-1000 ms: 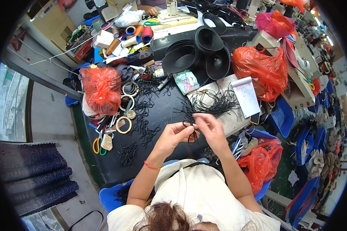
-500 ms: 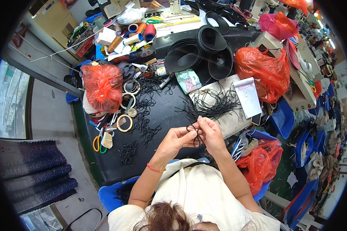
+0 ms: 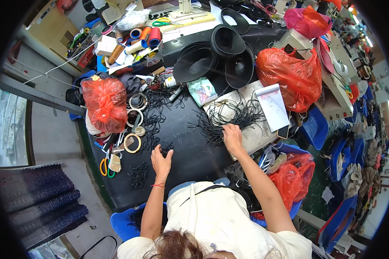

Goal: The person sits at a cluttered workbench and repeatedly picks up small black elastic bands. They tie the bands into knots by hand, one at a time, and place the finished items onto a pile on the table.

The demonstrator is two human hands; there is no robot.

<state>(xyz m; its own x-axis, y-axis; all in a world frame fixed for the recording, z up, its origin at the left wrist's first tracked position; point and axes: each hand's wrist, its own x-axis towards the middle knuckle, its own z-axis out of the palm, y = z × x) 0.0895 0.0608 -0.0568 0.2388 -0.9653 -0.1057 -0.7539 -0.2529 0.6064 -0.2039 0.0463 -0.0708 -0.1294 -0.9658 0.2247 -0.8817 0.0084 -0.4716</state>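
Head view, left to right. A red plastic bag [image 3: 104, 103] stands at the left edge of the black table [image 3: 190, 151], with tape rings [image 3: 132, 143] and orange-handled scissors [image 3: 103, 167] just beside it. The left hand [image 3: 161, 160] rests on a small heap of short black cords [image 3: 153, 129], fingers loosely spread and curled down onto the strands; whether any strand is pinched cannot be told. The main cord bundle [image 3: 231, 117] lies centre-right, partly on a grey board [image 3: 250, 134]; its strands fan out in all directions with no single long axis. The right hand [image 3: 232, 137] presses on the bundle's near edge, fingers narrowly parted. Black cone-shaped parts [image 3: 216, 56] stand behind; a white paper sheet [image 3: 273, 106] and a second red bag [image 3: 289, 75] lie to the right.
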